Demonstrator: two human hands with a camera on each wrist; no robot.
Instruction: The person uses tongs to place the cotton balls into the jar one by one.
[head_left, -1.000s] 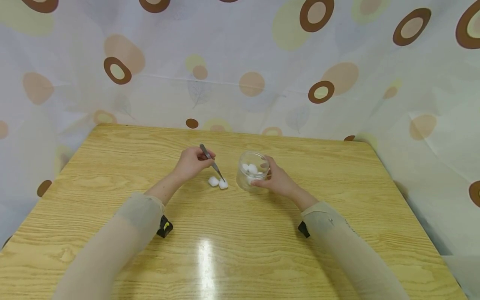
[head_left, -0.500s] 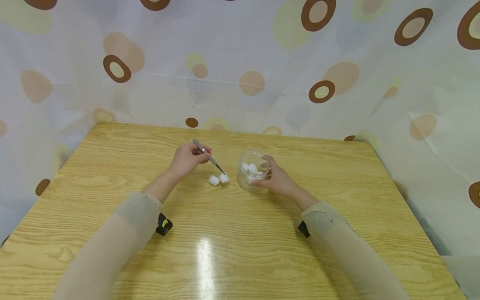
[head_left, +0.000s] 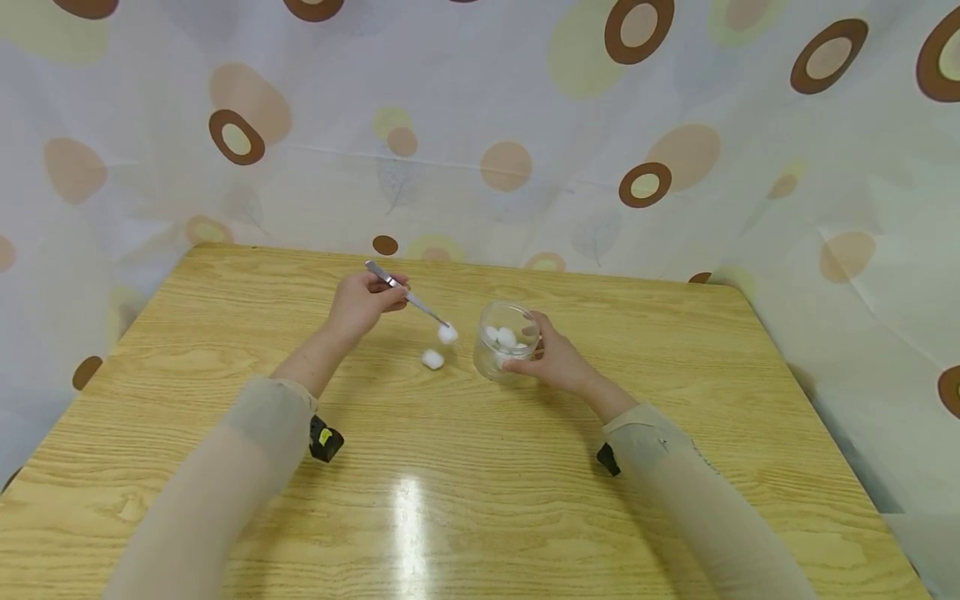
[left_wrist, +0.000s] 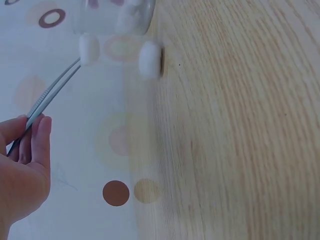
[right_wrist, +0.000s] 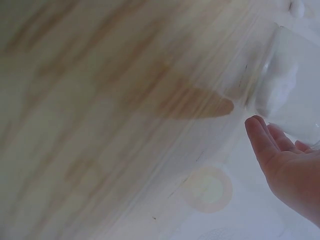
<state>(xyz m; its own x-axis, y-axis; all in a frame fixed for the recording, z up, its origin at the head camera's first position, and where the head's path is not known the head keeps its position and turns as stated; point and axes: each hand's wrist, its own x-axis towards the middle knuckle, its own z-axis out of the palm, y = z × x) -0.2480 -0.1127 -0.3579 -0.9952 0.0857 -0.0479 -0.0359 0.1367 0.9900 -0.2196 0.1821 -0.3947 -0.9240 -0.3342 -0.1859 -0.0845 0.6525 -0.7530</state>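
Observation:
My left hand (head_left: 363, 304) pinches a pair of metal tweezers (head_left: 405, 292) between thumb and fingers. At the tweezers' tips a white cotton ball (head_left: 447, 333) is held up off the table; the left wrist view shows this cotton ball (left_wrist: 89, 49) too. A second cotton ball (head_left: 432, 359) lies on the wood just below it. To the right stands a clear, lidless jar (head_left: 487, 360) with several cotton balls (head_left: 506, 337) inside. My right hand (head_left: 555, 358) grips the jar's right side, thumb in front. In the right wrist view its fingers lie against the jar (right_wrist: 290, 85).
The wooden table (head_left: 480, 450) reaches back to a patterned curtain (head_left: 450, 167) that also hangs along the sides. A black device (head_left: 326, 439) shows under the left sleeve, another black device (head_left: 608, 458) at the right sleeve.
The left hand has drawn back and up with the tweezers, lifting one cotton ball off the table and away from the other. The right hand and jar have stayed in place.

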